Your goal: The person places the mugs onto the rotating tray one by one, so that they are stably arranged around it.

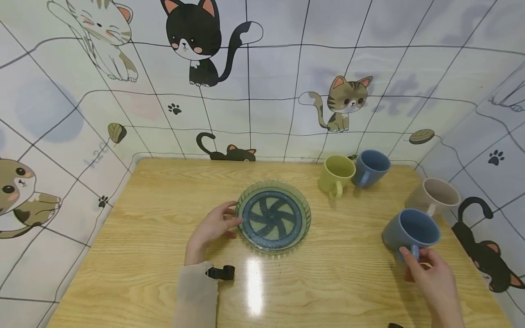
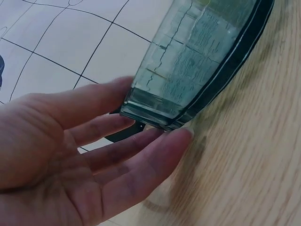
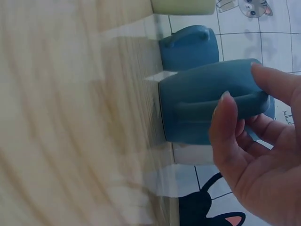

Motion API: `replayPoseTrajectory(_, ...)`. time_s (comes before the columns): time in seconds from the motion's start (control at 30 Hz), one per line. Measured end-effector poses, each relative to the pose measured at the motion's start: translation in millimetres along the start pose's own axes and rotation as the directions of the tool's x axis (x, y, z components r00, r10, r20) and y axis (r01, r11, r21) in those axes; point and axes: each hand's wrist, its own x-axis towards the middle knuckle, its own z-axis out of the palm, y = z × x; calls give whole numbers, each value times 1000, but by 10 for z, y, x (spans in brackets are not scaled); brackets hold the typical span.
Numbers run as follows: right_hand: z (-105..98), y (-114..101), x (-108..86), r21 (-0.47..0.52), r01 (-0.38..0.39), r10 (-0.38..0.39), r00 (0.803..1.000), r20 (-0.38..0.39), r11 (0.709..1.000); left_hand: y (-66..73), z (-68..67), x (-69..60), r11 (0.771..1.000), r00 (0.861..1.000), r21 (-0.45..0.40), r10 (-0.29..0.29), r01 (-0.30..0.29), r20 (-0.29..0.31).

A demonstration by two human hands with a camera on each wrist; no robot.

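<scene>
A round greenish glass plate (image 1: 272,218) with a dark blue swirl pattern lies near the middle of the wooden table. At its left edge, my left hand (image 1: 215,225) pinches the rim between thumb and fingers. The left wrist view shows the plate's clear glass side (image 2: 188,56) between the fingertips of that hand (image 2: 94,146). Over on the right, my right hand (image 1: 436,278) holds a blue mug (image 1: 410,230) by its handle. In the right wrist view, thumb and fingers close around the handle (image 3: 221,108), and the mug's base is at the tabletop.
A beige mug (image 1: 430,196) stands just behind the held mug. Farther back, a yellow-green mug (image 1: 334,173) and a second blue mug (image 1: 371,168) stand side by side. Cat-printed sheeting (image 1: 270,114) walls the wooden table (image 1: 164,191) at the back and sides.
</scene>
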Motion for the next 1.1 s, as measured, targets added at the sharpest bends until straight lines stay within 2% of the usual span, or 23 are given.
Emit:
replayPoseTrajectory(0.17,24,-25,28,86,-66,65,998,6,994,62,25,6,1000,1000,25,10,-10,-22)
replayPoseTrajectory(0.37,28,-38,8,138,-80,81,997,-1,987,44,30,8,999,1000,34,14,-13,-27)
replayPoseTrajectory(0.5,6,-74,-14,242,-114,119,993,-8,964,39,28,29,998,999,59,23,-22,-27)
replayPoseTrajectory(0.57,-1,-98,-31,250,-114,117,993,1,962,40,25,36,998,999,65,30,-28,-25)
replayPoseTrajectory(0.7,-6,-174,-77,192,-54,43,997,65,980,44,30,36,998,999,60,39,-38,-23)
replayPoseTrajectory(0.8,33,-254,-89,224,32,-53,995,87,974,37,28,34,998,999,57,41,-40,-19)
replayPoseTrajectory(0.97,192,-407,-101,316,185,-219,973,75,931,53,3,15,996,999,75,50,-48,-20)
replayPoseTrajectory(1.1,296,-560,-103,345,269,-318,943,96,899,70,-2,4,995,998,88,56,-55,-13)
